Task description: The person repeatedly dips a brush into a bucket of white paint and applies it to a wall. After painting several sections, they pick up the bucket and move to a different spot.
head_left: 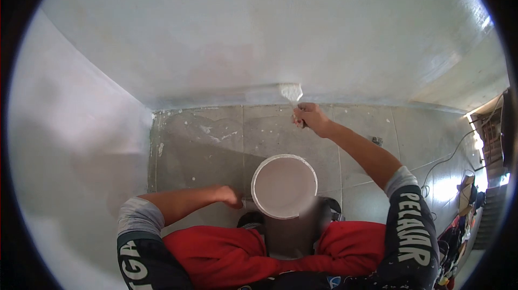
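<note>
My right hand [312,119] is closed around the handle of a paintbrush [292,92]. Its pale, paint-coated bristles rest against the bottom of the wall [259,47], just above the floor. Left of a round bucket [285,157], my left hand [231,197] is curled with its fingers pressed together. What it holds, if anything, is hidden. The bucket stands between my feet, with pale liquid paint [283,184] inside and a white-smeared rim. Part of its lower right rim is blurred.
A second wall [70,128] meets the painted one at the left corner. Grey floor tiles [210,139] carry white splashes. A small dark object [377,141] lies beyond my right forearm. On the right are a cable [448,155] and a pile of mixed items [458,236].
</note>
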`<state>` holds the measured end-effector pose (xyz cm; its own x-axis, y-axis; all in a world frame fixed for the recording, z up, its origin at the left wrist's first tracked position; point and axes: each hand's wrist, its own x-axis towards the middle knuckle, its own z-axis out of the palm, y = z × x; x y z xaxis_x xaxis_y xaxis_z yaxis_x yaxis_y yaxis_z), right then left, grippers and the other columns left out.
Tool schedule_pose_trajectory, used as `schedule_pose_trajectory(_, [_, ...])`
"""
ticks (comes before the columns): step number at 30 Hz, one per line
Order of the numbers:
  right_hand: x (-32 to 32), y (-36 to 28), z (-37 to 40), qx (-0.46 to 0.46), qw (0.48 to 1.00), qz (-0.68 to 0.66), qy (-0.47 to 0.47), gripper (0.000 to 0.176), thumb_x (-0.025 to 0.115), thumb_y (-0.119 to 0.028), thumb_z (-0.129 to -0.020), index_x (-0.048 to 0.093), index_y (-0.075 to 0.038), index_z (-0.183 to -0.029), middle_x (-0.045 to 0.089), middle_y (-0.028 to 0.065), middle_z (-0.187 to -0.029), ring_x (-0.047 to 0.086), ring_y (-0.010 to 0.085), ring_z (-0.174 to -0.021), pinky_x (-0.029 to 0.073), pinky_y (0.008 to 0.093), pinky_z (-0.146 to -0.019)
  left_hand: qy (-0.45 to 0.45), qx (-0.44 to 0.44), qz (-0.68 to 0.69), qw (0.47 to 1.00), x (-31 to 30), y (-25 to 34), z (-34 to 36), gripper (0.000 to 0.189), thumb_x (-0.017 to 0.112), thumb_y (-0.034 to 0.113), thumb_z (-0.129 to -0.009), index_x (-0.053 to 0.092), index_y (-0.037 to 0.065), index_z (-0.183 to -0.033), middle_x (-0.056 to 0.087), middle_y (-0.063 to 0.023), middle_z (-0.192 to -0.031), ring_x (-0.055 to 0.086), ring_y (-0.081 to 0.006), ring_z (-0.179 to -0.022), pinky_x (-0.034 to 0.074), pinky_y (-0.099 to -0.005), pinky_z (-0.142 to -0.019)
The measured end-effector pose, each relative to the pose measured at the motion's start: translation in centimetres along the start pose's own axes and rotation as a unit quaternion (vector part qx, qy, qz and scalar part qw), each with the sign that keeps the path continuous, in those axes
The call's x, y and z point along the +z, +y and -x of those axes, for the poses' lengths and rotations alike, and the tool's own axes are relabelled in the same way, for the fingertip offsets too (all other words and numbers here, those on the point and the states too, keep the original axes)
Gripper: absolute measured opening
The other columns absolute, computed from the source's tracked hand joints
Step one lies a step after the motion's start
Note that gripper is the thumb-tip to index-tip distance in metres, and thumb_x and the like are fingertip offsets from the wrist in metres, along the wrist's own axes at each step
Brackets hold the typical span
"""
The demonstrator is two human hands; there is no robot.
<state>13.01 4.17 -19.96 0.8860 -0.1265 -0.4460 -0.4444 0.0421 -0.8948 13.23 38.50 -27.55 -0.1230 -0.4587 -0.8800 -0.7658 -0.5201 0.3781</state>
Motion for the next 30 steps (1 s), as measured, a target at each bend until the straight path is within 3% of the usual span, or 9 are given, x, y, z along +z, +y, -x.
schedule_pose_trajectory(7, [-1.5,-10.1,9.1,-0.211,0.972,0.102,-0.006,0.02,0.048,-0.02,-0.097,0.053,-0.001,-0.091,0.059,0.0033,-0.074,0.052,0.0089,-0.067,0.044,0.0263,-0.06,0.035,0.03,-0.034,0.998,1.6,-1.7,-4.7,0.047,0.053,0.031,-0.078,0.064,0.0,-0.111,0.064,-0.0221,-0.109,0.061,-0.0343,-0.105,0.047,-0.0421,-0.086])
schedule_pose_trajectory(12, [-2.6,-15.2,14.8,-0.148,0.965,0.204,-0.074,0.019,0.049,-0.021,-0.098,0.051,-0.002,-0.097,0.058,0.0049,-0.077,0.054,0.0092,-0.069,0.046,0.0259,-0.06,-0.014,0.008,-0.028,0.999,-0.8,0.1,-1.9,0.044,0.052,0.027,-0.079,0.063,-0.001,-0.111,0.063,-0.0235,-0.112,0.059,-0.0352,-0.108,0.047,-0.0419,-0.089])
schedule_pose_trajectory(16, [-2.7,-12.6,16.7,-0.183,0.881,0.41,-0.152,0.02,0.052,-0.022,-0.094,0.057,-0.002,-0.094,0.061,0.0122,-0.079,0.057,0.0241,-0.066,0.047,0.0368,-0.062,0.081,0.144,-0.058,0.985,5.8,-5.6,-10.1,0.044,0.05,0.025,-0.082,0.06,0.001,-0.117,0.064,-0.0229,-0.11,0.06,-0.0348,-0.103,0.047,-0.0392,-0.089])
schedule_pose_trajectory(20, [-0.3,-8.1,16.9,-0.131,0.834,0.48,-0.238,0.029,0.053,-0.028,-0.088,0.06,0.0,-0.092,0.062,0.0231,-0.082,0.059,0.0409,-0.076,0.047,0.0466,-0.071,0.18,0.344,-0.019,0.922,3.4,-3.1,-9.2,0.047,0.052,0.026,-0.087,0.052,0.008,-0.13,0.064,-0.0184,-0.113,0.062,-0.0281,-0.095,0.051,-0.0375,-0.081])
schedule_pose_trajectory(21, [0.5,-6.7,16.9,-0.136,0.822,0.5,-0.236,0.034,0.052,-0.031,-0.087,0.062,0.002,-0.089,0.063,0.024,-0.083,0.061,0.0422,-0.081,0.047,0.0499,-0.075,0.019,0.219,0.049,0.974,3.7,-4.1,-10.8,0.044,0.049,0.025,-0.092,0.048,0.013,-0.135,0.059,-0.0154,-0.122,0.062,-0.0249,-0.094,0.054,-0.0385,-0.073])
schedule_pose_trajectory(22, [1.4,-5.7,16.8,-0.134,0.801,0.533,-0.238,0.034,0.052,-0.03,-0.086,0.062,0.002,-0.091,0.063,0.0248,-0.082,0.061,0.042,-0.081,0.047,0.05,-0.074,0.022,0.218,0.047,0.975,2.6,-2.5,-9.3,0.044,0.049,0.025,-0.092,0.048,0.013,-0.135,0.059,-0.0154,-0.122,0.062,-0.0249,-0.094,0.054,-0.0385,-0.073])
schedule_pose_trajectory(24, [2.9,-4.0,16.1,-0.132,0.78,0.563,-0.237,0.034,0.052,-0.03,-0.086,0.062,0.002,-0.093,0.063,0.0256,-0.081,0.062,0.0418,-0.081,0.048,0.0501,-0.073,-0.14,-0.027,0.119,0.983,-2.4,2.8,-2.6,0.043,0.044,0.027,-0.095,0.045,0.016,-0.137,0.057,-0.0145,-0.125,0.063,-0.0248,-0.096,0.055,-0.0393,-0.07])
schedule_pose_trajectory(28, [4.9,-3.3,16.4,-0.024,0.794,0.537,-0.283,0.034,0.052,-0.026,-0.08,0.064,0.003,-0.068,0.064,0.0256,-0.074,0.063,0.0421,-0.075,0.05,0.0506,-0.072,-0.134,-0.021,0.029,0.99,-1.5,0.5,-6.8,0.045,0.044,0.031,-0.095,0.043,0.016,-0.138,0.056,-0.0147,-0.125,0.063,-0.0257,-0.098,0.055,-0.0391,-0.072])
schedule_pose_trajectory(30, [5.3,-1.6,15.5,-0.06,0.754,0.584,-0.293,0.034,0.051,-0.026,-0.081,0.064,0.003,-0.069,0.063,0.0253,-0.073,0.063,0.0415,-0.074,0.05,0.0498,-0.071,-0.146,-0.025,0.004,0.989,-0.4,-0.9,-8.5,0.046,0.043,0.032,-0.095,0.042,0.016,-0.138,0.056,-0.0148,-0.126,0.062,-0.0262,-0.098,0.056,-0.0391,-0.073])
